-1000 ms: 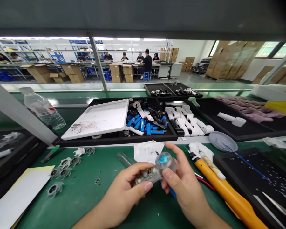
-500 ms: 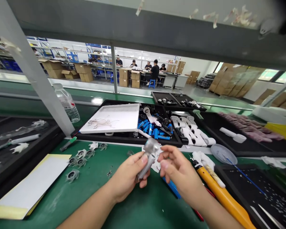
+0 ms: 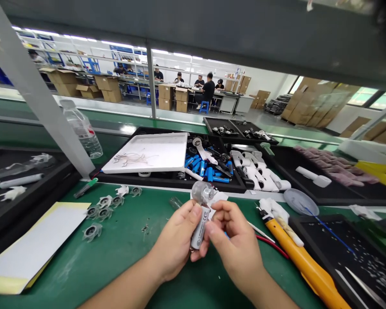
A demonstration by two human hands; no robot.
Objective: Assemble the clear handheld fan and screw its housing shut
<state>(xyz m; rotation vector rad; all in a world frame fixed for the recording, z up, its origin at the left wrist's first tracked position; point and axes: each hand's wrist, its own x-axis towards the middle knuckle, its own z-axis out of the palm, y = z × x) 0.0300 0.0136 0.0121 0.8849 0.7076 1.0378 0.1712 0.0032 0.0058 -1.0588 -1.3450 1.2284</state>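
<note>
clear fan housing, one, held above the green bench between both hands, round head up and away. one gray cell lies along its handle; can't tell how far it's seated. left hand pinches handle and cell, thumb on top, fingers wrapped under. right hand half curled, thumb tip by the cell's edge — can't tell if it's gripping anything.

counts: seven impellers on the bench at left, one orange screwdriver, one clear dish, one water bottle. blue cells heaped in the middle tray, overlapping, no reliable count.

room: bare bench between impellers and left forearm, more just below the hands. tray edge runs across ahead; screwdriver limits the right side.

materials: housing is see-through plastic, domed head. cell is a smooth cylinder, dark print. impellers have thin curved blades, mostly clear — one looks whiter. white tray is flat, thin wires on it.
</note>
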